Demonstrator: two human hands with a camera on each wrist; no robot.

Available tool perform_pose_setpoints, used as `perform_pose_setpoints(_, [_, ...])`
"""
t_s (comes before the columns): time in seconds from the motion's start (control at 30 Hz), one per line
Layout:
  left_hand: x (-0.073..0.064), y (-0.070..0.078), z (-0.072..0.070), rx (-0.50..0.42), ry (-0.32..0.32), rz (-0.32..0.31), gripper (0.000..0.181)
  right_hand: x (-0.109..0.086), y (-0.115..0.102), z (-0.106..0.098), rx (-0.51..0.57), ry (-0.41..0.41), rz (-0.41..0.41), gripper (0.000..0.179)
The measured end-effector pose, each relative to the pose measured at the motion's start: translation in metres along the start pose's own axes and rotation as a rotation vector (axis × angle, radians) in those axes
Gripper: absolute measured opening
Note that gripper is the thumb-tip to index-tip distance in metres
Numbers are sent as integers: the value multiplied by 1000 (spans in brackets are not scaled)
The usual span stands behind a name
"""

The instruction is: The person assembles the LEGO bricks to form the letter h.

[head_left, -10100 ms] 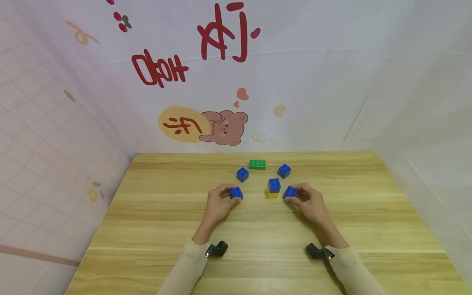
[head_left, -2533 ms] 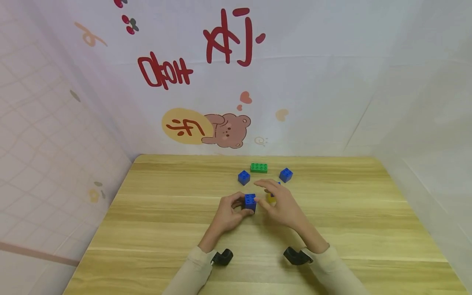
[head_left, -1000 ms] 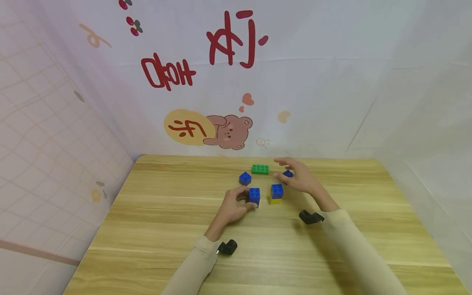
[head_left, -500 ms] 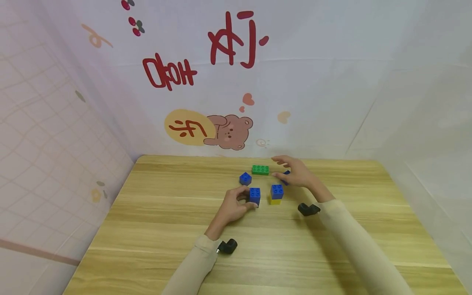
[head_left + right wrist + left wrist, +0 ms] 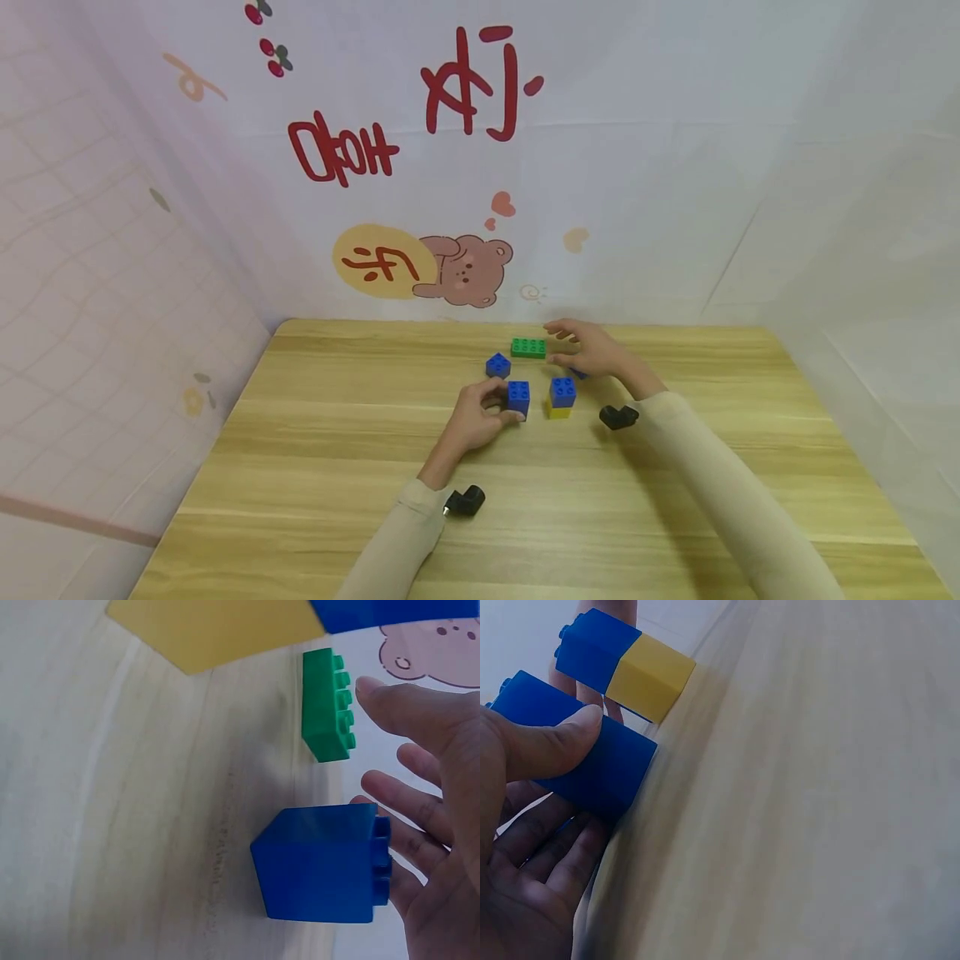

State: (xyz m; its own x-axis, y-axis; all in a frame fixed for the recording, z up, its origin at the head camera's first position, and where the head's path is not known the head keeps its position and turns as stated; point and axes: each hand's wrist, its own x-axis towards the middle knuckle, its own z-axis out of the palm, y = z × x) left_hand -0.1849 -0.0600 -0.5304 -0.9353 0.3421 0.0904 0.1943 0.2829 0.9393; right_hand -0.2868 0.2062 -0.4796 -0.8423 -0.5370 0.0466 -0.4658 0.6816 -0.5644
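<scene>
My left hand (image 5: 476, 416) grips a tall stack of blue building bricks (image 5: 518, 400), upright on the table, thumb on the near side. In the left wrist view this blue stack (image 5: 604, 769) has its base right at the tabletop. To its right stands a blue brick (image 5: 562, 392) on a yellow brick (image 5: 558, 412). My right hand (image 5: 592, 348) hovers with fingers spread over a single blue brick (image 5: 578, 373), partly hidden by it in the head view. The right wrist view shows that blue brick (image 5: 319, 862) below the palm, and the thumb close to a green brick (image 5: 322, 705).
Another blue brick (image 5: 498, 365) sits behind the left hand, near the long green brick (image 5: 528, 348) at the back. The wooden table (image 5: 540, 517) meets a printed white wall cloth (image 5: 637, 208) along its far edge.
The single blue bricks once held in each hand are now one stack in my left hand. My right hand has gone to the back and lately drifted left towards the green brick.
</scene>
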Motion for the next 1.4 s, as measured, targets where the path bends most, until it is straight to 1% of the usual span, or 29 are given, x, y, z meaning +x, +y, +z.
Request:
perform_pose_setpoints(0.23, [2,0,1,-5,16,-8,28,13,6,4,-19,-33,4,64])
perform_pose_setpoints(0.37, [3,-1,1,-10,18,-9,29,20,9,9,-30,-49,1,62])
perform_pose_setpoints(0.5, [5,-2,2,-19,16,-7,31,27,11,15,-92,-49,-18,57])
perform_pose_setpoints(0.67, [6,-2,2,-19,27,-9,31,34,4,17,-144,-36,-30,51])
perform_pose_setpoints(0.9, [7,-2,3,-26,32,-21,31,36,2,17,-181,-26,-15,40])
perform_pose_setpoints(1.13, [4,-4,3,-31,29,3,30,34,4,21,-211,-5,-19,37])
perform_pose_setpoints(1.33, [2,-5,3,-32,28,0,30,30,3,21,-217,31,-44,35])
perform_pose_setpoints(1.4, [2,-5,3,-26,31,-2,30,29,2,19,-205,34,-41,35])
